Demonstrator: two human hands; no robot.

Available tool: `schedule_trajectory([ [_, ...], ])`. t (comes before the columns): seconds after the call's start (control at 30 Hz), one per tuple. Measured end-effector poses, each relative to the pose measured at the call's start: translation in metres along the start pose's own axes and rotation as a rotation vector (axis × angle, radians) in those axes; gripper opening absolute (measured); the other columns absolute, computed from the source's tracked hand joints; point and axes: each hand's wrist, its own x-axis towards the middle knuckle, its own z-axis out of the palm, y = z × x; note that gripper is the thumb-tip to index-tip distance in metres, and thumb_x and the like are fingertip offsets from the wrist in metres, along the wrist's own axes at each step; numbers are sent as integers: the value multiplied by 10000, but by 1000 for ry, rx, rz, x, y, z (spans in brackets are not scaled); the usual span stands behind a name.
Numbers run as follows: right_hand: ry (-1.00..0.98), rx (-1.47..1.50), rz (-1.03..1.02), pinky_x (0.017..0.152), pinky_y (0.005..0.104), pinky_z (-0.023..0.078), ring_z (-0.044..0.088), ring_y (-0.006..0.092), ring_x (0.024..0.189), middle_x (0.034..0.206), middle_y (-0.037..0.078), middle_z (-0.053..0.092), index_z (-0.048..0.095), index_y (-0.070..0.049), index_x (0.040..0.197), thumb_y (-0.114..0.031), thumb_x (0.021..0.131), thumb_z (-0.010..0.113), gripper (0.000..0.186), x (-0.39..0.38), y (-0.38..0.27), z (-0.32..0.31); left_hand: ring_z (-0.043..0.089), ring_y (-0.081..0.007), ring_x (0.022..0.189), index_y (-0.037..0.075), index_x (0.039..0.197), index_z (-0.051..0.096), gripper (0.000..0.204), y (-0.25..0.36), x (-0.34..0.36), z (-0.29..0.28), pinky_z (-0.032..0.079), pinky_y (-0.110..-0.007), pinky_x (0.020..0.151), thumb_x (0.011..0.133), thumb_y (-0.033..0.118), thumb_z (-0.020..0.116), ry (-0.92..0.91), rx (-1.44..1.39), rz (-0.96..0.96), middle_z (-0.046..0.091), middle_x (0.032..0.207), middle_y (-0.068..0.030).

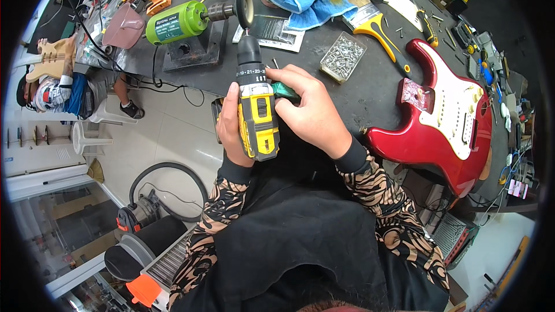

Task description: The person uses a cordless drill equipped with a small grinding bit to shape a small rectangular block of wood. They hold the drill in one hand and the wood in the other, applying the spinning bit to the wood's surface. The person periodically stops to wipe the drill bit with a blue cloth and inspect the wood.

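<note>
A yellow-and-black cordless drill (258, 121) is gripped in my left hand (234, 124), its chuck pointing away from me toward the round wheel (244, 6) on a green bench grinder (176, 23). My right hand (306, 112) is closed beside the drill around a small shiny green object (283, 90), mostly covered by the fingers. A clear box of screws (343, 58) sits just beyond my right hand. A red electric guitar body (399, 138) with a white pickguard (451, 115) lies to the right.
The dark workbench (361, 98) carries a blue cloth (306, 6), a yellow-handled brush (384, 43) and scattered tools. At the left, a co-worker (55, 92) holds a pale wooden guitar body (46, 63). A white stool (81, 138) and a vacuum with hose (141, 214) stand on the floor.
</note>
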Motion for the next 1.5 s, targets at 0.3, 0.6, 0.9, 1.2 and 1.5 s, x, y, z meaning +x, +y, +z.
schedule_trajectory([
  [0.3, -26, -33, 48, 983, 343, 559, 719, 298, 1082, 1174, 189, 713, 702, 91, 1363, 28, 855, 596, 523, 0, -4, -4, 774, -291, 1168, 57, 1679, 422, 794, 3, 2, -1, 649, -386, 979, 995, 81, 825, -26, 44, 3, 716, 1376, -200],
  [0.6, -23, -40, 32, 985, 346, 560, 720, 313, 1078, 1170, 193, 712, 709, 86, 1363, 27, 850, 578, 533, 1, -3, -5, 774, -292, 1160, 59, 1677, 421, 816, 3, -1, 0, 650, -387, 969, 979, 90, 842, -27, 64, -11, 716, 1371, -196],
  [0.9, -28, -36, 22, 975, 351, 564, 721, 319, 1075, 1172, 194, 713, 711, 85, 1363, 28, 849, 575, 535, 1, -2, -6, 775, -302, 1158, 61, 1669, 431, 864, 9, 4, 0, 648, -393, 969, 937, 104, 889, -4, 119, 16, 717, 1380, -188],
  [1.2, 1, -29, 0, 945, 413, 585, 725, 389, 1015, 1120, 224, 711, 738, 71, 1340, -22, 848, 602, 519, 1, -2, -5, 772, -297, 1157, 71, 1672, 431, 845, 7, 2, 0, 649, -391, 968, 953, 103, 874, -5, 111, 14, 713, 1373, -191],
  [1.5, -1, -33, -6, 946, 413, 584, 725, 387, 1025, 1125, 222, 715, 737, 66, 1350, -27, 851, 600, 526, 1, -1, -5, 771, -288, 1161, 72, 1677, 430, 790, 4, 0, 2, 651, -387, 969, 995, 96, 828, -3, 83, 9, 712, 1376, -193],
])
